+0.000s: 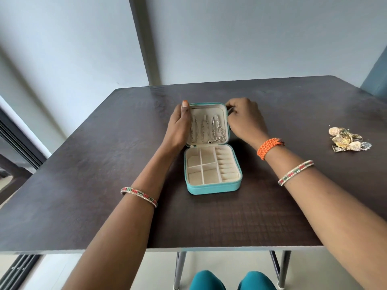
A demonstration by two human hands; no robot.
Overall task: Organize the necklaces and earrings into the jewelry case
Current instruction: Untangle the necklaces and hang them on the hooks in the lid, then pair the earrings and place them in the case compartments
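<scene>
A teal jewelry case [212, 189] stands open in the middle of the table, its lid [209, 110] raised. Several silver necklaces [206, 129] hang inside the lid. The cream tray below has empty compartments and ring rolls. My left hand [178, 126] holds the lid's left edge, thumb on the inner rim. My right hand [244, 119] grips the lid's right edge, fingers curled at its upper corner. A pile of gold earrings [348, 141] lies on the table far to the right, apart from both hands.
The dark wooden table [104, 164] ends in a front edge close to me. Walls stand behind it, and a blue chair back [377, 80] shows at the far right corner. My knees show below the table edge.
</scene>
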